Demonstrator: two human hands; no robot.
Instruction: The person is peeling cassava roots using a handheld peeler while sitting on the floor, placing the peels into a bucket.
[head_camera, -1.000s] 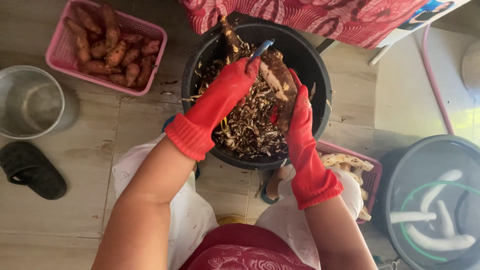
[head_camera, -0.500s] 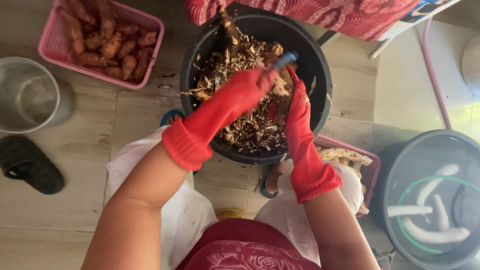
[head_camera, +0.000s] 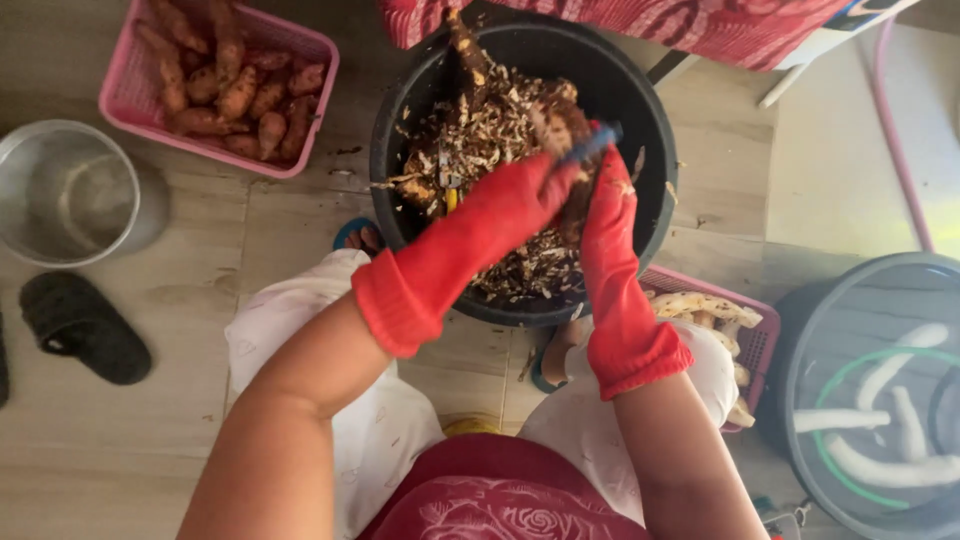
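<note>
Here, over a black tub (head_camera: 640, 215) heaped with brown peelings (head_camera: 480, 140), a seated person in red rubber gloves works at a root. The left hand (head_camera: 530, 195) is clenched round a blue-handled peeler (head_camera: 592, 143), whose handle pokes out at about two o'clock from the fist. The right hand (head_camera: 605, 205), just beside it at three o'clock, is wrapped round a brown, part-peeled root (head_camera: 562, 125); the root lies above the tub's middle, its upper end showing at twelve o'clock of the gloves, its lower part hidden behind them. The two gloves touch.

Outward from the tub, a pink basket (head_camera: 125, 85) of unpeeled reddish roots sits on the floor at ten o'clock. A metal pot (head_camera: 65, 195) stands at nine o'clock, with a dark slipper (head_camera: 85, 325) below it at eight o'clock. A second pink basket (head_camera: 750, 335) holding pale peeled pieces rests at four o'clock, against the person's knee. Beyond it, a dark basin of water (head_camera: 800, 330) holds white peeled roots (head_camera: 870, 465). A red patterned cloth (head_camera: 640, 30) hangs at twelve o'clock.
</note>
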